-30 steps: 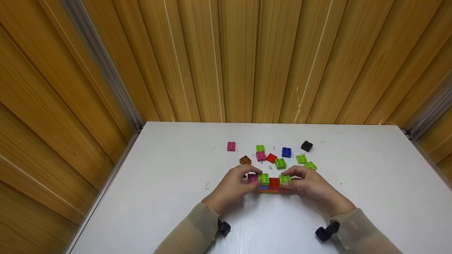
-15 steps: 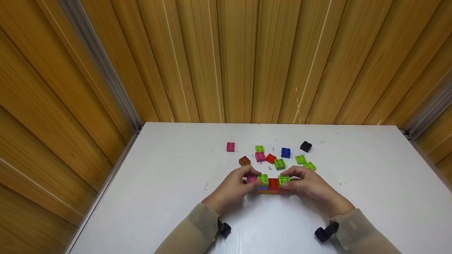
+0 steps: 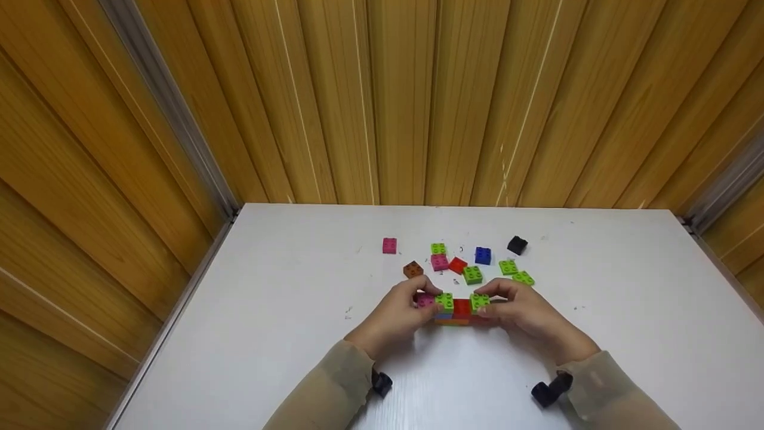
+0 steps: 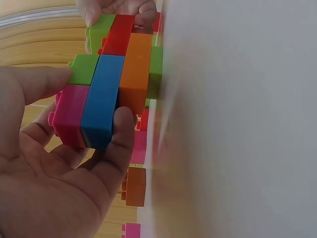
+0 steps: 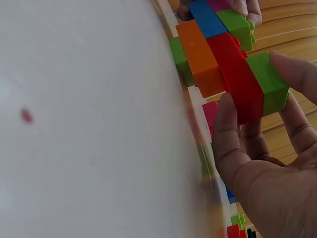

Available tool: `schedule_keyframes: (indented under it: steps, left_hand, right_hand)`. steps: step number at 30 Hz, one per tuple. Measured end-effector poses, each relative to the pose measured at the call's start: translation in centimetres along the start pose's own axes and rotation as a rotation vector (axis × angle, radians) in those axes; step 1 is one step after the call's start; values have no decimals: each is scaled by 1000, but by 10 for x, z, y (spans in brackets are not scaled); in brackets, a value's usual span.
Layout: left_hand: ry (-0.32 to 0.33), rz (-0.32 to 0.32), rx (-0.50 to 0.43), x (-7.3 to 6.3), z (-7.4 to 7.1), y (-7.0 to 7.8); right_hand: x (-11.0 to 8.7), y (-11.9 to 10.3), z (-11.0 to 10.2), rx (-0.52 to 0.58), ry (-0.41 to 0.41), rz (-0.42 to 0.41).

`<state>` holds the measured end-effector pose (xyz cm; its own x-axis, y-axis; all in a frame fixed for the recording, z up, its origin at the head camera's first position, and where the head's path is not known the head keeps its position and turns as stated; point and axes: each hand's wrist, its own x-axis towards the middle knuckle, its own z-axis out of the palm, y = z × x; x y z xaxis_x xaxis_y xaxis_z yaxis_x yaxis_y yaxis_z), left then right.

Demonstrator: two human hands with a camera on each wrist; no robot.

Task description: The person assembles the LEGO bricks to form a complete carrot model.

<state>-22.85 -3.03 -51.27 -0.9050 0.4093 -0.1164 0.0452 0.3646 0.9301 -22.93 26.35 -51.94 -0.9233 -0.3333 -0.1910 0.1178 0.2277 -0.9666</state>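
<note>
Both hands hold one stepped structure of toy building bricks. At its bottom is a green brick, with an orange brick on it. Above that lie a blue brick on the left and a red brick on the right. A pink brick and a green brick top the left end; another green brick tops the right end. My left hand grips the left end, thumb on the green brick. My right hand grips the right end, thumb at its green top brick.
Behind the structure, several loose bricks lie on the white table: a brown brick, a pink brick, a blue brick, a black brick, a red brick and several green ones. Wood-panel walls enclose the table.
</note>
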Motion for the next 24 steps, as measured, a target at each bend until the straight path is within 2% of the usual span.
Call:
schedule_keyframes:
  steps: [6, 12, 20, 24]
  left_hand:
    - [10, 0, 20, 0, 1, 1]
    - [20, 27, 53, 0, 2, 2]
    - [22, 33, 67, 1, 3, 3]
    - [16, 36, 73, 0, 3, 2]
  right_hand:
    - [0, 0, -1, 6, -7, 9]
    - [1, -1, -3, 6, -26, 24]
    - [2, -8, -6, -66, -46, 20]
    - [2, -19, -11, -76, 6, 27]
